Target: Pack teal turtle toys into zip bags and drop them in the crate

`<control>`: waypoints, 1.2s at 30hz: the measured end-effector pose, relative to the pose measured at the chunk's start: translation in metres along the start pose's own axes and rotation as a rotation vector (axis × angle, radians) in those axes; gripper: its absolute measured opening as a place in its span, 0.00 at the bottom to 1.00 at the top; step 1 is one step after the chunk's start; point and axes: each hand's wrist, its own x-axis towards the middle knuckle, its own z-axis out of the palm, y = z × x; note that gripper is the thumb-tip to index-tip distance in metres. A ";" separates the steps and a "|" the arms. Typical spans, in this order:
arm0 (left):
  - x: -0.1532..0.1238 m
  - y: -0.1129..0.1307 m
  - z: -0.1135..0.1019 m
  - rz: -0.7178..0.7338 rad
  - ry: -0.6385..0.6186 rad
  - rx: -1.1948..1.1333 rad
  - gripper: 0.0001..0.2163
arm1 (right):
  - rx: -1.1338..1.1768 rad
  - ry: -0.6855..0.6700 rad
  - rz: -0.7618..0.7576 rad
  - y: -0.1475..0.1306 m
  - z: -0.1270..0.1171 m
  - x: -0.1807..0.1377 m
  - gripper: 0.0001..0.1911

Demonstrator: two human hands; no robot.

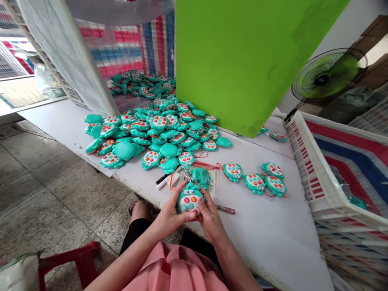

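Both hands hold one teal turtle-shaped toy (190, 199) with coloured round buttons, just over the near edge of the white table (268, 230). My left hand (169, 214) grips its left side with the thumb on the buttons. My right hand (210, 217) wraps its right side. A clear bag with a teal toy inside (201, 177) lies right behind the held toy. A big heap of the same teal toys (158, 129) covers the table's far left. Three more toys (254, 178) lie in a loose row to the right.
A large green panel (243, 51) hangs over the table's back. A white crate lined with striped red, white and blue sheet (311, 171) stands at the right. A fan (328, 75) is behind it. A red stool (69, 261) stands on the tiled floor below left. A pen (225, 209) lies by my right hand.
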 end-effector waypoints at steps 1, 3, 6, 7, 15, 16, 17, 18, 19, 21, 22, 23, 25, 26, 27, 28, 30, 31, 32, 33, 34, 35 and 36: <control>-0.001 0.000 0.001 -0.011 -0.008 0.005 0.43 | -0.023 -0.014 -0.013 0.000 0.000 0.000 0.24; -0.001 0.000 0.002 -0.012 -0.025 0.018 0.46 | -0.077 -0.020 -0.048 0.000 0.002 0.000 0.23; -0.001 -0.003 -0.001 0.050 -0.017 0.078 0.42 | -0.091 0.030 -0.075 0.005 0.004 0.000 0.22; -0.001 -0.004 -0.003 0.073 -0.010 0.111 0.39 | -0.064 0.037 -0.057 0.007 0.004 -0.001 0.22; 0.001 -0.011 -0.013 0.118 0.015 0.276 0.30 | 0.007 -0.030 0.066 0.014 -0.001 -0.001 0.26; 0.000 -0.011 -0.012 0.131 0.006 0.278 0.31 | -0.003 0.004 0.037 0.014 0.000 -0.001 0.25; -0.001 -0.012 -0.010 0.138 -0.010 0.272 0.33 | -0.010 0.031 0.010 0.015 0.001 -0.001 0.23; -0.001 -0.013 -0.009 0.138 -0.027 0.263 0.35 | -0.015 0.047 -0.011 0.015 0.002 0.000 0.22; -0.001 -0.014 -0.008 0.131 -0.040 0.252 0.36 | -0.023 0.055 -0.024 0.014 0.002 0.000 0.20; 0.000 -0.016 -0.010 0.107 -0.049 0.231 0.37 | -0.032 0.082 -0.036 0.010 -0.003 0.004 0.17; 0.003 -0.016 -0.014 0.099 -0.036 0.236 0.36 | -0.020 0.115 -0.044 0.005 -0.008 0.007 0.17; 0.007 -0.016 -0.022 0.104 0.001 0.265 0.34 | 0.012 0.164 -0.065 0.000 -0.015 0.011 0.16; 0.019 -0.014 -0.046 0.161 0.149 0.417 0.28 | 0.135 0.282 -0.152 -0.016 -0.034 0.019 0.17; 0.027 -0.012 -0.061 0.219 0.273 0.548 0.24 | 0.211 0.325 -0.197 -0.024 -0.044 0.023 0.18; 0.035 -0.010 -0.079 0.276 0.397 0.691 0.22 | 0.282 0.351 -0.231 -0.031 -0.054 0.026 0.19; 0.044 -0.009 -0.097 0.308 0.494 0.827 0.23 | 0.337 0.359 -0.245 -0.037 -0.062 0.027 0.20; 0.062 -0.006 -0.132 0.306 0.612 1.001 0.25 | 0.378 0.343 -0.205 -0.043 -0.072 0.027 0.21; 0.070 -0.006 -0.146 0.277 0.634 1.029 0.28 | 0.367 0.329 -0.165 -0.042 -0.072 0.025 0.22; 0.077 -0.006 -0.157 0.245 0.634 1.018 0.29 | 0.343 0.312 -0.126 -0.038 -0.070 0.022 0.22; 0.082 -0.007 -0.166 0.221 0.620 0.992 0.30 | 0.309 0.290 -0.085 -0.034 -0.066 0.018 0.22; 0.087 -0.008 -0.172 0.204 0.609 0.961 0.29 | 0.272 0.260 -0.044 -0.028 -0.061 0.015 0.22; 0.089 -0.009 -0.176 0.197 0.602 0.929 0.28 | 0.234 0.224 -0.008 -0.022 -0.054 0.011 0.22; 0.090 -0.010 -0.178 0.196 0.603 0.901 0.26 | 0.198 0.185 0.020 -0.016 -0.048 0.008 0.21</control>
